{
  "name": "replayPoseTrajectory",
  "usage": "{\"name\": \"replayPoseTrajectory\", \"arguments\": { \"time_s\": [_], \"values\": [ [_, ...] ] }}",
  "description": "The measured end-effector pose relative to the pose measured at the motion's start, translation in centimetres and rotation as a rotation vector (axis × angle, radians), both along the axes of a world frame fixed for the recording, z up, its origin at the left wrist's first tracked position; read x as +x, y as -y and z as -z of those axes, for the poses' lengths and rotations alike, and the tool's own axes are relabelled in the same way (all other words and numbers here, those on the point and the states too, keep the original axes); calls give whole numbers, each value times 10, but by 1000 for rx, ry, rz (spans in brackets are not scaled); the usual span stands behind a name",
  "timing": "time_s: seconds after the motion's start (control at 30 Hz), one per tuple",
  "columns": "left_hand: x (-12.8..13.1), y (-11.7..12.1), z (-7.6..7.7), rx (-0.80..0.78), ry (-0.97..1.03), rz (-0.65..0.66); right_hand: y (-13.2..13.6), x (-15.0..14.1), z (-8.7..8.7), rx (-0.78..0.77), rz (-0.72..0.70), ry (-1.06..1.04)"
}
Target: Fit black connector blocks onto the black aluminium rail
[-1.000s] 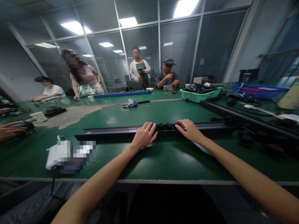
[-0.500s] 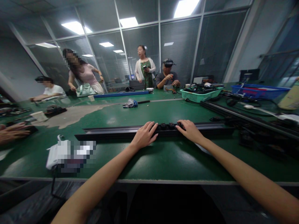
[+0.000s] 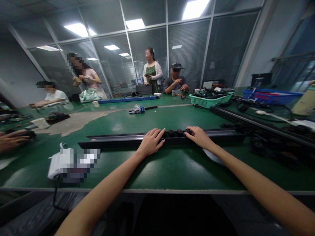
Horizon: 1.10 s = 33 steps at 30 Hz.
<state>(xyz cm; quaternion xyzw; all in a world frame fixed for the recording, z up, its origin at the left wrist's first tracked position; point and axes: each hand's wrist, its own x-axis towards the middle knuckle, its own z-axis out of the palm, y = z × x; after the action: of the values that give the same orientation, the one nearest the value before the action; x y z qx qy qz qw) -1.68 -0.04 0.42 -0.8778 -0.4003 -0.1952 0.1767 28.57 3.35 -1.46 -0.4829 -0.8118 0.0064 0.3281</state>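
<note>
A long black metal rail (image 3: pixel 118 138) lies crosswise on the green table before me. Several small black blocks (image 3: pixel 171 132) sit in a row on its middle. At the left end of this row, my left hand (image 3: pixel 151 141) is closed over a block, fingers on the far side and thumb nearer me. My right hand (image 3: pixel 198 135) grips the block at the right end with thumb and fingers. The fingers hide most of both end blocks.
At left lie a white device (image 3: pixel 60 164) with a cable and a paper cup (image 3: pixel 40 123). A grey-blue cloth (image 3: pixel 137 109) is beyond the rail. Rightward are a green basket (image 3: pixel 209 100), a blue basket (image 3: pixel 270 95) and another black rail (image 3: pixel 246 119). A co-worker's hands (image 3: pixel 13 141) are at far left.
My hands stay almost still on the blocks, the left a touch further left. Across the table, the person in pink has raised both hands, and the person in a white cardigan has lowered a phone.
</note>
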Motion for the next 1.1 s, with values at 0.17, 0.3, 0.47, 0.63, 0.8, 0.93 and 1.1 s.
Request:
{"name": "replayPoseTrajectory", "arguments": {
  "time_s": [0.17, 0.3, 0.47, 0.63, 0.8, 0.93, 1.1],
  "values": [
    [1, 1, -2, -2, -13, -3, 2, -3, -1, 5, 23, 5],
    [1, 1, -3, 17, -20, 7, 2, -3, -1, -8, 53, 10],
    [0, 0, -2, 57, -27, 11, 3, -1, -3, -19, 89, 28],
    [1, -1, -1, 82, -52, 13, 8, -1, -6, 27, 120, 137],
    [0, -2, -1, 99, -66, 6, 7, -1, -4, 22, 104, 124],
    [0, -2, -1, 98, -67, 6, 5, -2, -3, 6, 121, 80],
    [1, -2, -2, 101, -65, 6, 7, -4, -6, -17, 153, 62]
  ]
}}
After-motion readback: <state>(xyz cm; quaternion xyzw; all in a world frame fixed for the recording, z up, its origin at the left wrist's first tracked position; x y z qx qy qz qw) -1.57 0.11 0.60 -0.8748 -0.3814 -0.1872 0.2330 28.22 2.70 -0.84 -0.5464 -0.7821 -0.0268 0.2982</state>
